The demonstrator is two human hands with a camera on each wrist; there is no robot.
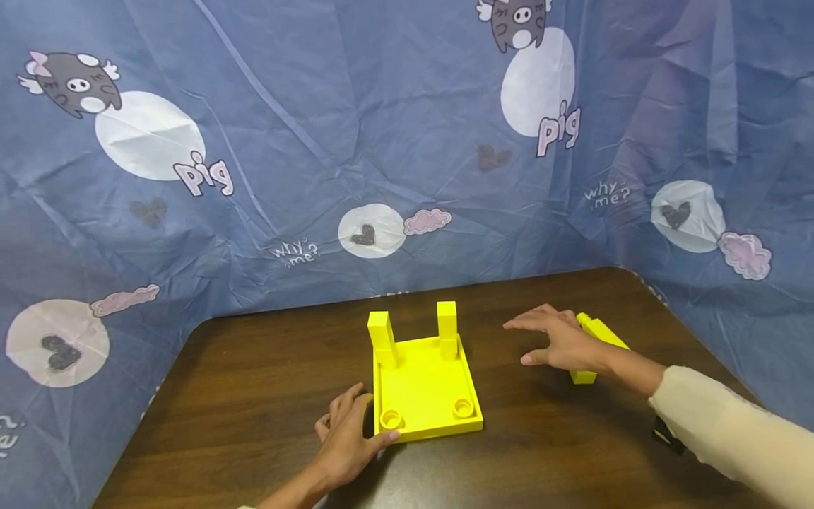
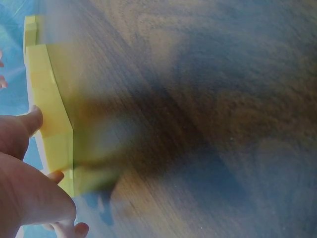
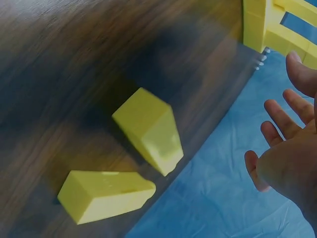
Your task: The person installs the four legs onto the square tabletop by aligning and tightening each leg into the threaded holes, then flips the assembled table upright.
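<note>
A square yellow tray-like base [image 1: 425,385] with a raised rim lies on the table. Two square yellow posts [image 1: 380,332] stand upright at its far corners, and round sockets [image 1: 463,408] show at its near corners. My left hand [image 1: 348,438] holds the near left corner, thumb against the front wall and fingers along the left side. To the right, my right hand [image 1: 562,341] hovers with fingers spread and holds nothing. Two loose yellow posts [image 3: 151,131] with knobbed ends lie near it; in the head view the hand and forearm partly cover them [image 1: 600,331].
The brown wooden table [image 1: 254,396] has rounded far corners. A blue printed cloth [image 1: 286,141] hangs behind it and along the sides. Under the right sleeve [image 1: 712,403] a small black object [image 1: 668,435] partly shows on the table.
</note>
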